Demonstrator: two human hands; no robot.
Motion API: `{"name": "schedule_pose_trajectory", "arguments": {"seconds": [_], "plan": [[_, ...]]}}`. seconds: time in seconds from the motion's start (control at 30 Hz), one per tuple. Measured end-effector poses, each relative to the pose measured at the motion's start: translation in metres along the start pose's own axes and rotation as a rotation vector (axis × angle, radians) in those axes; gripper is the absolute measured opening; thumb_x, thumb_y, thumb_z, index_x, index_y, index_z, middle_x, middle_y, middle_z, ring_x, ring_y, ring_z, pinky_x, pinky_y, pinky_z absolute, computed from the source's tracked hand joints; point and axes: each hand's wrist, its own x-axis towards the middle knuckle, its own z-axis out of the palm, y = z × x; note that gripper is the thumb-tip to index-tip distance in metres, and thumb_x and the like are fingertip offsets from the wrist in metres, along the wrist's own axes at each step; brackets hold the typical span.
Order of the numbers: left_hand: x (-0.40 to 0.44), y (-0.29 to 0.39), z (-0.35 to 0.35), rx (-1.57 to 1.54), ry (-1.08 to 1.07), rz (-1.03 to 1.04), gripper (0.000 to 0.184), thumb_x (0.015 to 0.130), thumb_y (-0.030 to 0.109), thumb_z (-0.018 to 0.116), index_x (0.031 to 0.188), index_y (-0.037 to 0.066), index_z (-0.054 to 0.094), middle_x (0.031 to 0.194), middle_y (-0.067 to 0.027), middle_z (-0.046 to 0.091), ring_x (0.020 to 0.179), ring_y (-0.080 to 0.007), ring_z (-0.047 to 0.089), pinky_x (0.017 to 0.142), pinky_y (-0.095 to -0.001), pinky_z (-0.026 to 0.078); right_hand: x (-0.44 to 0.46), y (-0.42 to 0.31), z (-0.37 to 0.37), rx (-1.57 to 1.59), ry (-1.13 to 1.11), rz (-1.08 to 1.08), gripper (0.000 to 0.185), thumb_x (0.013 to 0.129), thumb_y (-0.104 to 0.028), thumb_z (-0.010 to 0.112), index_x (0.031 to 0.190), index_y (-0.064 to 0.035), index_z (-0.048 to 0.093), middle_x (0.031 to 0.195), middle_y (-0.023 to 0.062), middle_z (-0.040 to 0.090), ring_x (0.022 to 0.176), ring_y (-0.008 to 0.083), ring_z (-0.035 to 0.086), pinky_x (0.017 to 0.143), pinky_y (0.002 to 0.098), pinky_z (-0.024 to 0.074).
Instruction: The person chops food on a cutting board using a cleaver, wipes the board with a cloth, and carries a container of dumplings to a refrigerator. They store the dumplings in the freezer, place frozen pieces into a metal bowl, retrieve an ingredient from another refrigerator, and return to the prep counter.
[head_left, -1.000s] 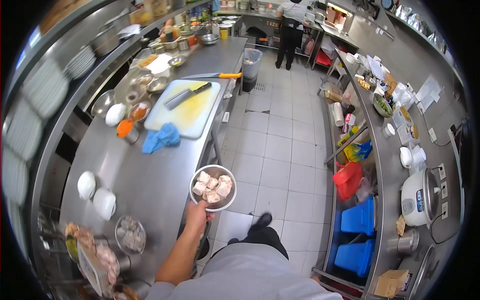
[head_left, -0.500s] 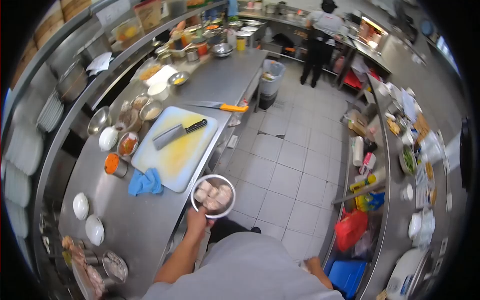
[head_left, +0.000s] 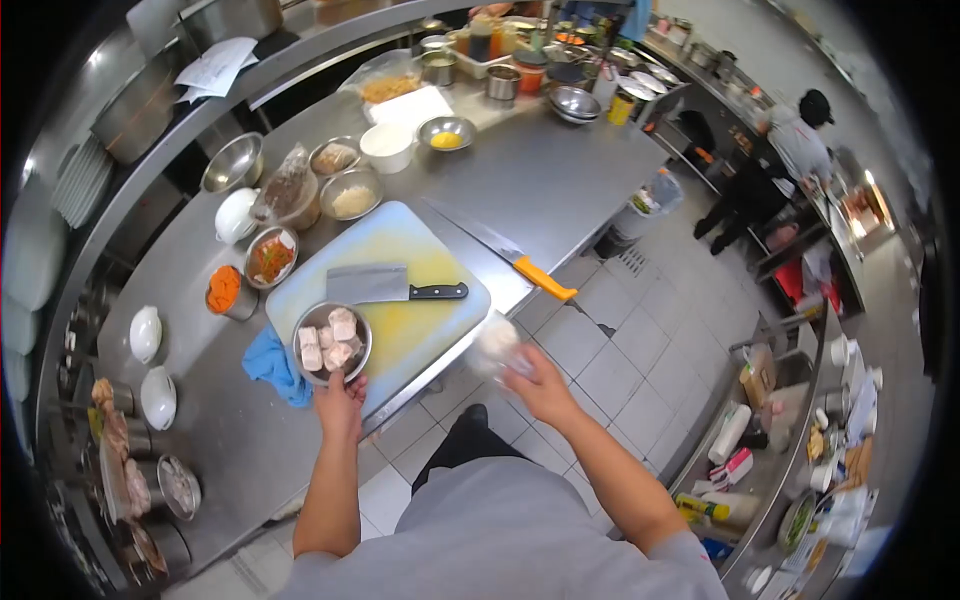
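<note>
My left hand (head_left: 340, 400) grips the near rim of a metal bowl (head_left: 364, 352) holding several pale, pinkish-white chunks (head_left: 340, 324). The bowl is over the near left corner of the cutting board (head_left: 440, 325); whether it touches cannot be made out. In my right hand (head_left: 540, 385) is a whitish, partly see-through bundle (head_left: 495, 345), smeared by motion, just off the board's right corner. A cleaver (head_left: 370, 283) with a black handle lies flat on the yellow-stained board. Beside the board's lower left edge sits a crumpled blue cloth (head_left: 270, 365).
A long knife (head_left: 490, 238) lies beyond the board, its orange handle over the table's edge. Along the left stand a cup of orange food (head_left: 228, 290), a bowl of red-orange food (head_left: 271, 258) and white dishes (head_left: 158, 398). A bin (head_left: 645, 210) and a person (head_left: 790, 150) are farther off.
My left hand has carried the metal bowl from beyond the table edge to over the board. My right hand has come up from the lower right with the whitish bundle. The view has turned left.
</note>
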Motion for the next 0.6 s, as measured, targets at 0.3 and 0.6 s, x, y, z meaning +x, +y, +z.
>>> {"name": "schedule_pose_trajectory", "arguments": {"seconds": [0.3, 0.6], "plan": [[0.015, 0.026, -0.073, 0.584, 0.184, 0.269, 0.039, 0.099, 0.016, 0.065, 0.135, 0.002, 0.061, 0.115, -0.0115, 0.073, 0.101, -0.0171, 0.071, 0.084, -0.0319, 0.054, 0.127, -0.015, 0.033, -0.565, -0.402, -0.497, 0.052, 0.096, -0.018, 0.071, 0.146, -0.0131, 0.057, 0.147, 0.0212, 0.056, 0.131, 0.0388, 0.058, 0.106, 0.0461, 0.0525], [0.085, 0.076, -0.094, 1.592, 0.573, 0.649, 0.056, 0.093, 0.031, 0.067, 0.142, 0.005, 0.062, 0.146, -0.0251, 0.060, 0.145, -0.0398, 0.047, 0.123, -0.0507, 0.033, 0.191, -0.021, 0.035, -1.001, -0.414, -0.656, 0.058, 0.092, -0.018, 0.072, 0.145, -0.0038, 0.057, 0.151, 0.0222, 0.053, 0.139, 0.0411, 0.049, 0.119, 0.0481, 0.0395]]}}
